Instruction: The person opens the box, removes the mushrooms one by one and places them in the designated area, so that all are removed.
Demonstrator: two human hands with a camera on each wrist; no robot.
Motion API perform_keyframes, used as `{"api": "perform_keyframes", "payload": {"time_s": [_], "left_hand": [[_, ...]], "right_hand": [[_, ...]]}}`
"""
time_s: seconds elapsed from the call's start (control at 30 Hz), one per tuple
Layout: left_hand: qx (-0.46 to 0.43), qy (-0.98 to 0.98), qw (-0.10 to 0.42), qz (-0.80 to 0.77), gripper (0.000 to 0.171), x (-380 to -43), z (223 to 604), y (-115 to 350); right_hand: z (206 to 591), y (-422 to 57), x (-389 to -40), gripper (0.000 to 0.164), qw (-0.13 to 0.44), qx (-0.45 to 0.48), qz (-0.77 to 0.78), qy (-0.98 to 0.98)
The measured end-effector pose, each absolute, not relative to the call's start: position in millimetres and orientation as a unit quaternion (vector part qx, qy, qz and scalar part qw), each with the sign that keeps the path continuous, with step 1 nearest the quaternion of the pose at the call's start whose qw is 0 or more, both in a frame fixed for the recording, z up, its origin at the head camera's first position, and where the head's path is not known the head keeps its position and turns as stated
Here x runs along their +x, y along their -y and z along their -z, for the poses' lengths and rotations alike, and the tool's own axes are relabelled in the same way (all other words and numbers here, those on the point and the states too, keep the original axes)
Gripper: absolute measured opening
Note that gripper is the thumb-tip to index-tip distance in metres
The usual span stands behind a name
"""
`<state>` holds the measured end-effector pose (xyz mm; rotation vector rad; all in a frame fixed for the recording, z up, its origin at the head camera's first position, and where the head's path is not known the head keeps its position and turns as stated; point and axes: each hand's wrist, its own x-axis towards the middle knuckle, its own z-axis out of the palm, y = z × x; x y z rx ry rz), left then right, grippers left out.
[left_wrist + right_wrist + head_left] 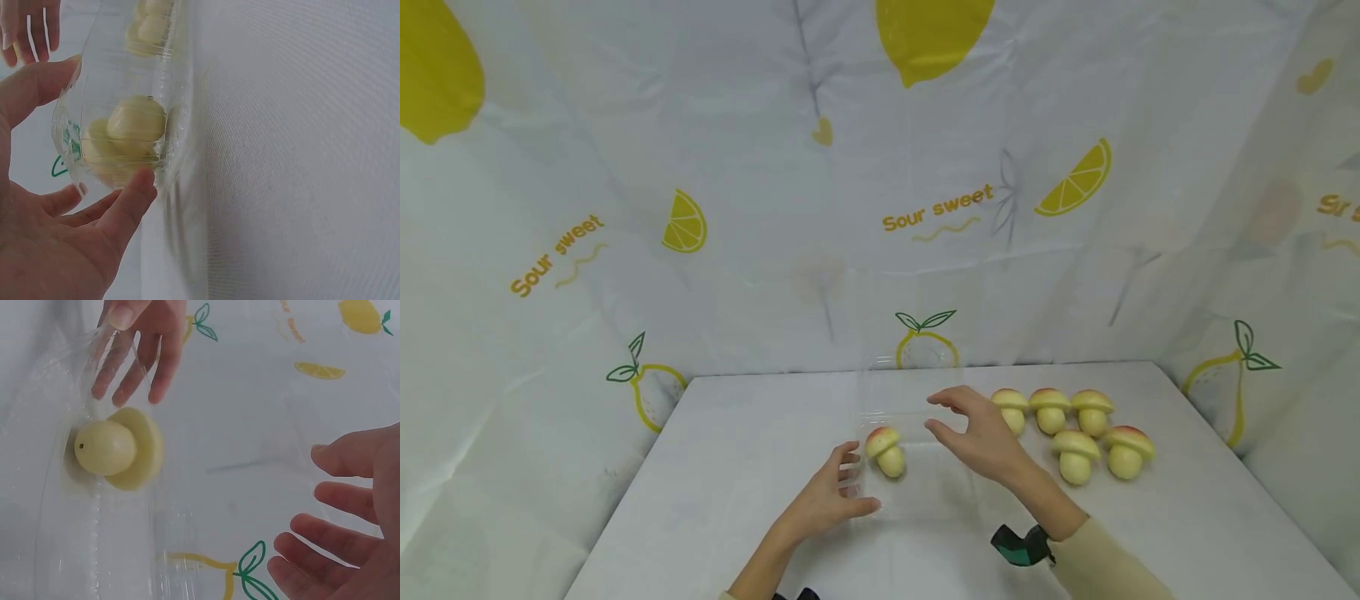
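Note:
A clear plastic clamshell box (925, 496) lies on the table with its lid (895, 387) folded back at the far side. Inside its left end is one pale yellow toy mushroom (886, 452) with a reddish cap, seen stem-end first in the right wrist view. My left hand (827, 500) holds the box's left end between thumb and fingers; in the left wrist view the fingertips (145, 178) lie against the clear wall. My right hand (977, 433) is over the box's right side, fingers apart and slightly bent, with nothing in them.
To the right of the box stand several more toy mushrooms (1092, 408) in two loose rows, one partly hidden behind my right hand. A white table (760, 433) lies under everything. A white curtain (737, 292) with lemon prints surrounds it at the back and sides.

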<state>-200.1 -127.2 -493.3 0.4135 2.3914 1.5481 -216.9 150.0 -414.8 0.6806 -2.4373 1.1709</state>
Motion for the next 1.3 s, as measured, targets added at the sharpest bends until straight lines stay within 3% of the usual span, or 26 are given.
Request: {"api": "perform_keyframes", "payload": {"time_s": [0.27,1.3], "left_hand": [[0.139,-0.826,0.131,-0.530,0.095,-199.9,493.4,126.7],[0.145,-0.819,0.136,-0.537,0.095,-199.7,491.9,128.0]], "right_hand": [[417.6,-139.1,-221.7,0.028,0.164,0.245,-0.418,0.859],[458.4,-96.7,-242.7,0.033,0.024,0.236,-0.445,0.864]]}}
